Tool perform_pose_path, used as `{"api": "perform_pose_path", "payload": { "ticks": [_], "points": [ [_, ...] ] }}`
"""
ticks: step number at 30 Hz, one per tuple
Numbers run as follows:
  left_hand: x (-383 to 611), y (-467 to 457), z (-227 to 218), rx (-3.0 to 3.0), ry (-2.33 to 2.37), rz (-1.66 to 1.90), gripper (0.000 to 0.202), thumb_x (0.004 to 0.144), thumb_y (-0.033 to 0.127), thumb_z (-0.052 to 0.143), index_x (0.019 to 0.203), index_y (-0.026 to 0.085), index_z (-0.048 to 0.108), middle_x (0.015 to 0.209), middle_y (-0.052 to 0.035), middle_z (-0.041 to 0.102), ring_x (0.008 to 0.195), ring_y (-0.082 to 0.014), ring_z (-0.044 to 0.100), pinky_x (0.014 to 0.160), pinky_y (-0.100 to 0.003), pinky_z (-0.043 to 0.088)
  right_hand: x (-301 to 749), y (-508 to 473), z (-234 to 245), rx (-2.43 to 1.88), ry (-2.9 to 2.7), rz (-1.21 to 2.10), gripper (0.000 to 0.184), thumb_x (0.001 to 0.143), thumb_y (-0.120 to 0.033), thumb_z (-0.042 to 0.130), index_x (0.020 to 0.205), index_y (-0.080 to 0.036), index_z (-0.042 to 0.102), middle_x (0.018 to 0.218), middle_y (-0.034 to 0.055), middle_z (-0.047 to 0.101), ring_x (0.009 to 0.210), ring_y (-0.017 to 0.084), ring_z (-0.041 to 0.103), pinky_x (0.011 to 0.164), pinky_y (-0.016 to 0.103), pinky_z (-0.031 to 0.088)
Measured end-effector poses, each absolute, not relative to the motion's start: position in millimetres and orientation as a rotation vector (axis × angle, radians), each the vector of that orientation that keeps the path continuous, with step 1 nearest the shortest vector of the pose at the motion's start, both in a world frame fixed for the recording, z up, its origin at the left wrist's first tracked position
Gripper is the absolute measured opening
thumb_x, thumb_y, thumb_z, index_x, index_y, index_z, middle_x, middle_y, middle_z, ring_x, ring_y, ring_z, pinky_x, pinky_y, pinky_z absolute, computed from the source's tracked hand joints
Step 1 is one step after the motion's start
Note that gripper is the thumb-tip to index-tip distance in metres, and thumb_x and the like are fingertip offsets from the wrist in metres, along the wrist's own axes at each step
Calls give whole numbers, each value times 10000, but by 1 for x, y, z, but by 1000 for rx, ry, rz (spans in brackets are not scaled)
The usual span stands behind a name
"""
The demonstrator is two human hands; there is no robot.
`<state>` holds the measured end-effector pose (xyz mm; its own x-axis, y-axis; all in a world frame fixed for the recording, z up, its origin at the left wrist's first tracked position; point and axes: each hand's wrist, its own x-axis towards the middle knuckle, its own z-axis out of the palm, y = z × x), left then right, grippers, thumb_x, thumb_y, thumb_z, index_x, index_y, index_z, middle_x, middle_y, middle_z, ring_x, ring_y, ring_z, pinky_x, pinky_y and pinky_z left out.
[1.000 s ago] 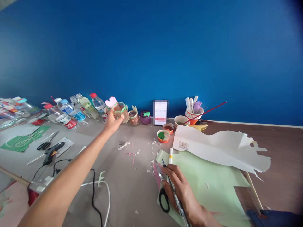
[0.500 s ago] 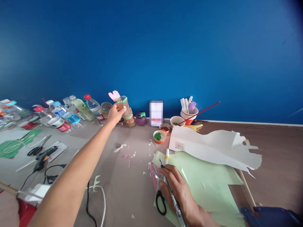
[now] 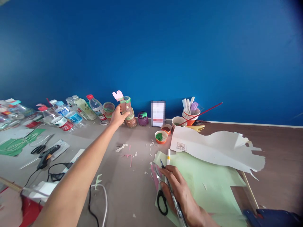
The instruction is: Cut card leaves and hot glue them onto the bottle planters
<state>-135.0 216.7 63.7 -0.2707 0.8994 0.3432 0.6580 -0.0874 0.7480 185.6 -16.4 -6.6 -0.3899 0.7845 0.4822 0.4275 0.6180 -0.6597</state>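
Note:
My left hand (image 3: 118,116) reaches to the back of the table, its fingers closed round a cut plastic bottle (image 3: 126,106) with a green-painted rim. A pink paper cutout (image 3: 117,95) shows just above that hand. Behind and below the held bottle is a brownish painted container (image 3: 131,122); whether the two are joined I cannot tell. My right hand (image 3: 181,189) rests over light green paper (image 3: 208,192), a slim clear-barrelled pen (image 3: 174,200) in its fingers with the tip pointing away. Scissors (image 3: 162,203) lie partly under this hand, beside pink paper (image 3: 155,178).
Several plastic bottles (image 3: 75,118) stand and lean at back left, near a glue gun (image 3: 46,157), black scissors (image 3: 42,147) and cables. Paint cups (image 3: 161,137), a blurred-out phone (image 3: 158,113), a purple jar (image 3: 143,118) and white paper (image 3: 215,146) sit at centre and right. Paper scraps (image 3: 127,156) are scattered.
The view has shifted slightly, moving everything a little to the right in the picture. My left thumb has come lower on the cut bottle. My right hand keeps its pose with the pen.

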Motion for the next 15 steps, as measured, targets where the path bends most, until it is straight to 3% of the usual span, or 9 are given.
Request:
{"api": "perform_pose_path", "payload": {
  "ticks": [7, 15],
  "points": [
    [-134, 214, 53, 1633, 2032, 1228, 877, 684, 348, 757, 1434, 165, 339, 1377, -190, 550, 1262, -308, 542, 1020, -428, 444, 185, -18, -6, -953, -2024, 563, 400, 897, -109, 454, 1275, -229, 503, 1084, 93, 543, 927, 206, 611, 787, 322, 573],
    [-132, 208, 54, 1632, 2178, 1193, 834, 620, 419, 785, 1340, 176, 440, 1360, -183, 485, 1253, -341, 511, 1060, -462, 389, 183, -17, -7, -950, -2003, 550, 390, 892, -118, 461, 1260, -234, 520, 1073, 88, 557, 915, 207, 623, 770, 321, 578]
  ]
}}
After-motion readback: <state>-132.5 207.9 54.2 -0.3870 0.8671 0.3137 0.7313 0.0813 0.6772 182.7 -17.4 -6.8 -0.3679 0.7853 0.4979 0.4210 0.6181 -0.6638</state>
